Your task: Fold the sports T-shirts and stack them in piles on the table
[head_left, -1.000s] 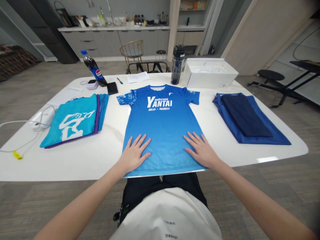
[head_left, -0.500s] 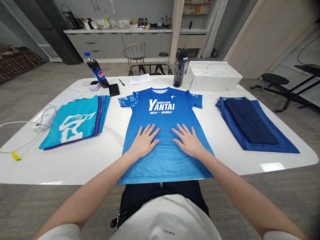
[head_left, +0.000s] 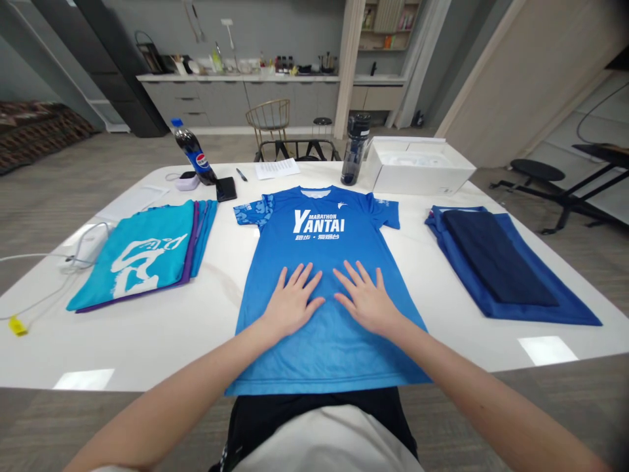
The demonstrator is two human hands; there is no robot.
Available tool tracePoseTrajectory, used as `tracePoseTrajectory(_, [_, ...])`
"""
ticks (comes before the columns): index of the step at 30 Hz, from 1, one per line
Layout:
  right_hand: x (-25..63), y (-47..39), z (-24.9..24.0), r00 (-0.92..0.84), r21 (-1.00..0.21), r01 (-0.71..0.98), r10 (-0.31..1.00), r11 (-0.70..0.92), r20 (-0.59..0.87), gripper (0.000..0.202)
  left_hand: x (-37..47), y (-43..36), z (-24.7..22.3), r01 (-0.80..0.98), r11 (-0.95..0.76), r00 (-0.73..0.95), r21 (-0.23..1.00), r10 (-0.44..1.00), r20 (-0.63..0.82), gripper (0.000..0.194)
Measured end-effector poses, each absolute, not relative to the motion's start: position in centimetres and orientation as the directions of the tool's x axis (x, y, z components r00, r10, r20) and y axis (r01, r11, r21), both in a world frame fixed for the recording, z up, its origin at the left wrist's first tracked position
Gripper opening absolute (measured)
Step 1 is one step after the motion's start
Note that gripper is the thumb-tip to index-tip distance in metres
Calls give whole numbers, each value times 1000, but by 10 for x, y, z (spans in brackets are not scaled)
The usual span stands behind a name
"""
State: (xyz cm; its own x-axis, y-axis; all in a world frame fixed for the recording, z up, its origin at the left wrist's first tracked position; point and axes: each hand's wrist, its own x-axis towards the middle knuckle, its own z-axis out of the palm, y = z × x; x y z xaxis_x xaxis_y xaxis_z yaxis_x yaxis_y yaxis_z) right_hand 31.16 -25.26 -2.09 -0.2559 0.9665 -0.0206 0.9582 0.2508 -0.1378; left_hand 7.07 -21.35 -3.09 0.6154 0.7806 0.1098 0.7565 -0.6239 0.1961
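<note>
The blue Yantai Marathon T-shirt [head_left: 317,255] lies flat, print up, on the white tabletop [head_left: 191,341]; palms and forearms hide parts of its lower half. Both hands, left [head_left: 292,301] and right [head_left: 366,298], are open, fingers spread, resting on it, gripping nothing. Layers overlap in the two garment stacks, left [head_left: 147,252] and right [head_left: 506,262], so their garments cannot be counted reliably. One cola bottle [head_left: 194,154] leans.

Top [head_left: 329,439]: off-white | bottoms [head_left: 265,416]: black, pale side detail [head_left: 225,453] | left hand [head_left: 289,306], right hand [head_left: 368,301]: bare
</note>
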Motion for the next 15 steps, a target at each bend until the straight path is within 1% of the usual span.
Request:
tracePoseTrajectory(2, [311,-216,-18,-195,-125,973,981,194,6,65,81,-181,-31,797,-572,558,194,820,124,65])
tracePoseTrajectory(5, [315,-180,-24,-87,-131,988,995,81,-41,67,85,-147,-38,851,-485,476,202,874,95,71])
tracePoseTrajectory(7, [319,-175,-32,-45,-132,991,997,37,-62,69,82,-143,-45,859,-467,460,208,884,85,73])
tracePoseTrajectory(11, [323,-195,-44,-55,-132,990,997,48,-56,72,72,-159,-56,843,-495,478,210,869,129,71])
tracePoseTrajectory(15, [324,-205,-39,-73,-166,984,994,59,-80,73,73,-164,-55,840,-496,477,219,868,134,71])
